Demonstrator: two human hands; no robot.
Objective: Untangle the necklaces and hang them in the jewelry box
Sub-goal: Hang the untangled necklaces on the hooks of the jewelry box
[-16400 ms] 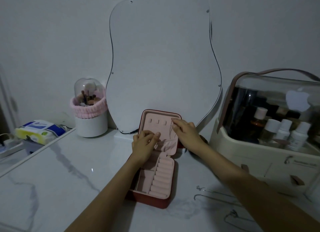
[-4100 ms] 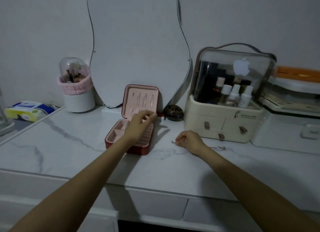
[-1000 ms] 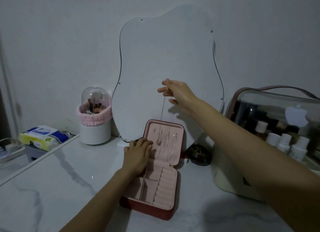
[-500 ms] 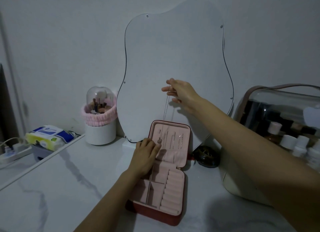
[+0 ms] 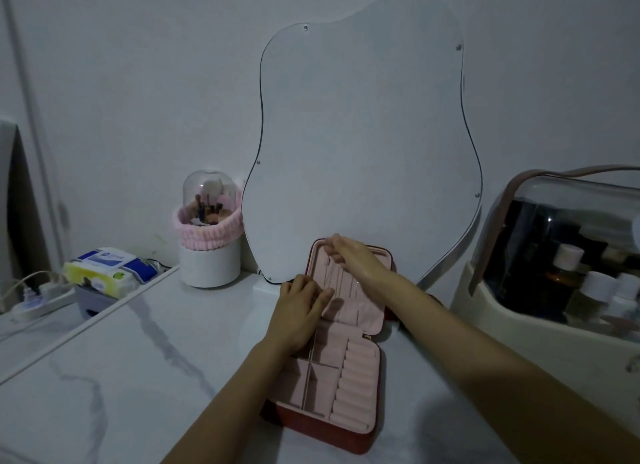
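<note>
While the right hand [image 5: 353, 261] pinches a chain [image 5: 333, 273] at the lid [image 5: 375, 302] and the left hand [image 5: 301, 307], fingers straight, braces it, slack risks snagging neighbouring chains.

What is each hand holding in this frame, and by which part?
The right hand pinches a thin necklace by its top end at the jewelry box lid. The left hand holds nothing, fingers resting on the lid's lower part.
</note>
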